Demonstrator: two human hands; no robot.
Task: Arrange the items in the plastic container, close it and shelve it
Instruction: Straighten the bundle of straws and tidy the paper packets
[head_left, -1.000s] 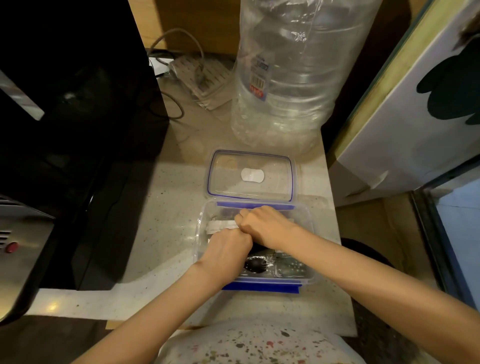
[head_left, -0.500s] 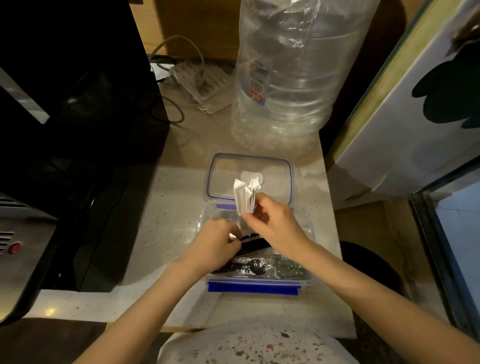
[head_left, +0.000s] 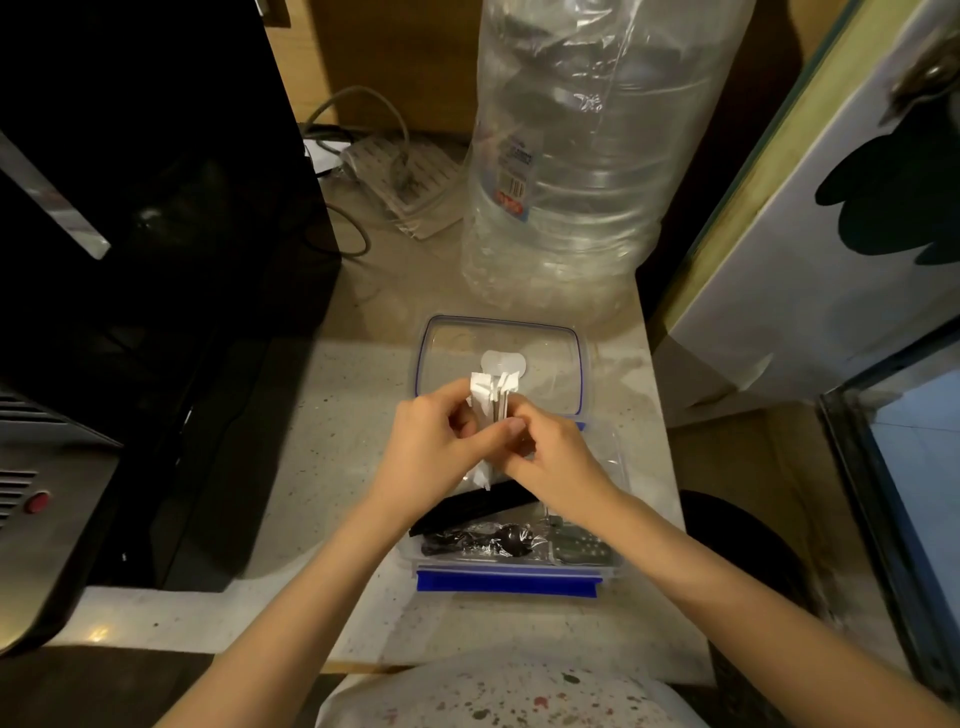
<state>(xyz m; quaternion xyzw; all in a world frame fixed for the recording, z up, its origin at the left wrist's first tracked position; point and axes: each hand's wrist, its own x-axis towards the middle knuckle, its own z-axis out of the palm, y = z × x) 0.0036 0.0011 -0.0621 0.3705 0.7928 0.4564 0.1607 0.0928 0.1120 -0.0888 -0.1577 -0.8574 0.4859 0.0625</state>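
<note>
A clear plastic container (head_left: 610, 525) with a blue front clip stands on the pale counter. Its clear lid (head_left: 550, 353), blue-rimmed with a white sticker, lies flat just behind it. Inside the container lie a black flat item (head_left: 478, 506) and black plastic-wrapped cutlery (head_left: 493, 543). My left hand (head_left: 431, 441) and my right hand (head_left: 550, 457) together hold a bundle of white paper packets (head_left: 493, 400) upright above the container's back half. The fingers hide the lower part of the bundle.
A large clear water bottle (head_left: 582, 171) stands right behind the lid. A black appliance (head_left: 145, 249) fills the left side. A power strip with cables (head_left: 405, 182) lies at the back. A white panel (head_left: 810, 223) rises on the right.
Both hands were down inside the container a second ago. They have lifted the white packets out and upright, and my left hand has now joined the right on the bundle.
</note>
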